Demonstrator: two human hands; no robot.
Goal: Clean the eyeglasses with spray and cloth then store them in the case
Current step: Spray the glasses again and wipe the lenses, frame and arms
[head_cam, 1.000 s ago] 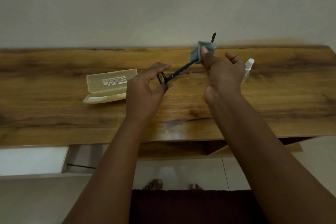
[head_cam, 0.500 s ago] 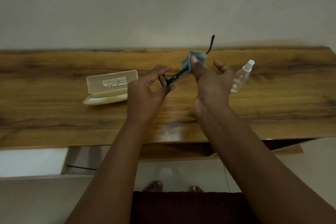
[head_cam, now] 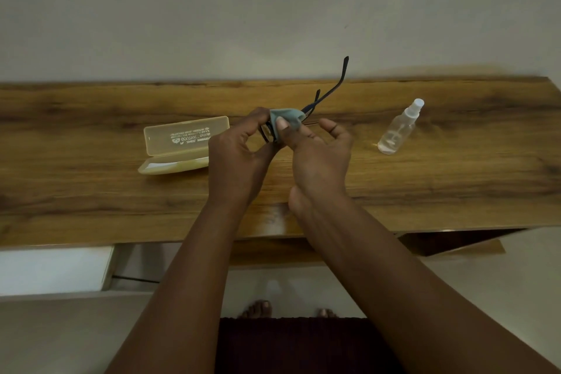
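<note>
Eyeglasses between both hands, cloth against the front, above table.

Dim, soft light; wide-angle edge bowing

you face a long wooden shelf with dark grain against a plain pale wall. below lie pale floor tiles and a dark mat.

I can make out print only on the open lid of the case — white lettering, upside down from my view. The largest word begins "GOUTHA", with a small emblem beside it — the rest is hidden by the left hand. The smaller lines are too fine to read.
</note>
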